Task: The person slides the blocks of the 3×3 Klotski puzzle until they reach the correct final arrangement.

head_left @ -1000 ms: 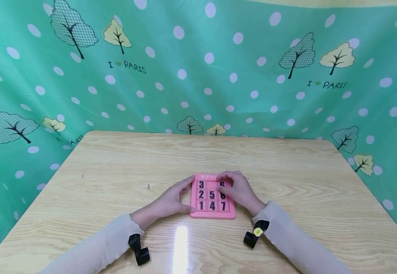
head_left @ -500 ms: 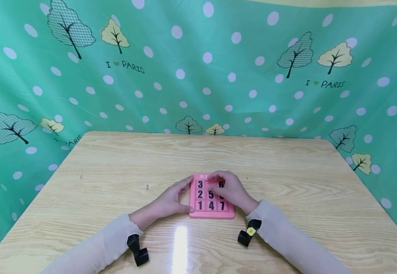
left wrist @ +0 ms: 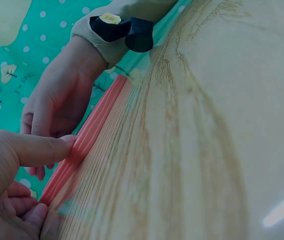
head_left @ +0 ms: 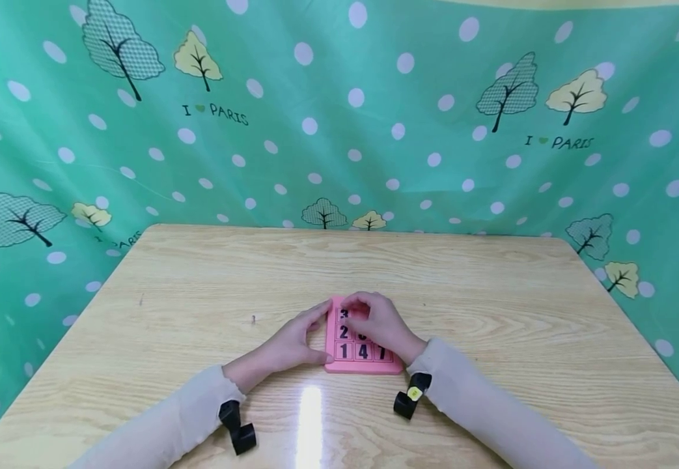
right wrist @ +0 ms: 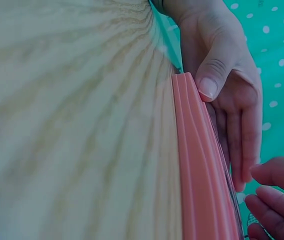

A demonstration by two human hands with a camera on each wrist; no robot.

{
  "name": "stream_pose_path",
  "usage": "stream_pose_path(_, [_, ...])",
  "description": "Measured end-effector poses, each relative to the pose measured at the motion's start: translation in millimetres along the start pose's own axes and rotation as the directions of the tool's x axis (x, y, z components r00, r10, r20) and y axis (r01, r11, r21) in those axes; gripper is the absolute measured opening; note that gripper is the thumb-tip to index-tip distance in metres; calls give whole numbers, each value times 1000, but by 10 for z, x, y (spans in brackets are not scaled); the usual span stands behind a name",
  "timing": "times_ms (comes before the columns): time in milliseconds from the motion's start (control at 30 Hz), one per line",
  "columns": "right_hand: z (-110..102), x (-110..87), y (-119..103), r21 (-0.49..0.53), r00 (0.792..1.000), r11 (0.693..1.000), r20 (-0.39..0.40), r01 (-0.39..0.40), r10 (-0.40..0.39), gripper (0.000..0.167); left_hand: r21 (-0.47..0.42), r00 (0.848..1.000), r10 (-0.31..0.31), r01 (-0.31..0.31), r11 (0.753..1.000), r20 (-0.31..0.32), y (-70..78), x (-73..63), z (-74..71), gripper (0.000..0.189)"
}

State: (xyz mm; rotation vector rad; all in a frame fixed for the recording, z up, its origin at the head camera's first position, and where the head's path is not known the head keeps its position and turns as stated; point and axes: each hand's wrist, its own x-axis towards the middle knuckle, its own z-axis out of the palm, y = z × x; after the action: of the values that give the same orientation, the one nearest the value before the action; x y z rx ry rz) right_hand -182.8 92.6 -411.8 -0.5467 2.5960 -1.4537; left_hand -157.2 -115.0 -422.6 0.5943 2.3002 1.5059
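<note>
A pink sliding number puzzle (head_left: 362,369) lies flat on the wooden table, its black digits facing up. My left hand (head_left: 292,342) holds it along the left side, thumb at the near corner and fingers at the far one; the left wrist view shows that thumb on the puzzle's edge (left wrist: 94,125). Over the upper part hovers my right hand (head_left: 383,322), thumb and index finger spread around the 3 tile (head_left: 344,314). In the right wrist view the right fingers (right wrist: 274,205) are loosely bent. The right hand covers the upper middle and right tiles.
The light wooden table (head_left: 198,273) extends around the puzzle on all sides. Behind it hangs a green dotted curtain (head_left: 339,130) with printed trees. Each wrist wears a black camera mount (head_left: 236,426) over a pale sleeve.
My right hand has moved left across the puzzle, from the 6 and 8 tiles past the vacant top-middle slot to the 3 tile. The left hand has kept its place.
</note>
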Motion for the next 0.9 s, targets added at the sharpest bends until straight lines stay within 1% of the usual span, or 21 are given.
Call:
stream_pose_path(233, [53, 51, -17, 20, 1000, 1000, -3, 10, -10, 25, 9, 999, 33, -33, 999, 7, -10, 7, 4, 95])
stream_pose_path(367, [75, 74, -27, 10, 1000, 1000, -12, 19, -19, 25, 10, 999, 47, -47, 999, 8, -13, 4, 2, 95])
stream_pose_path(700, [120, 108, -24, -11, 999, 999, -23, 36, -36, 26, 16, 999, 35, -35, 999, 6, -1, -2, -3, 95])
stream_pose_path(900, [139, 116, -13, -5, 1000, 1000, -22, 20, -20, 28, 16, 1000, 15, -15, 1000, 3, 8, -7, 0, 96])
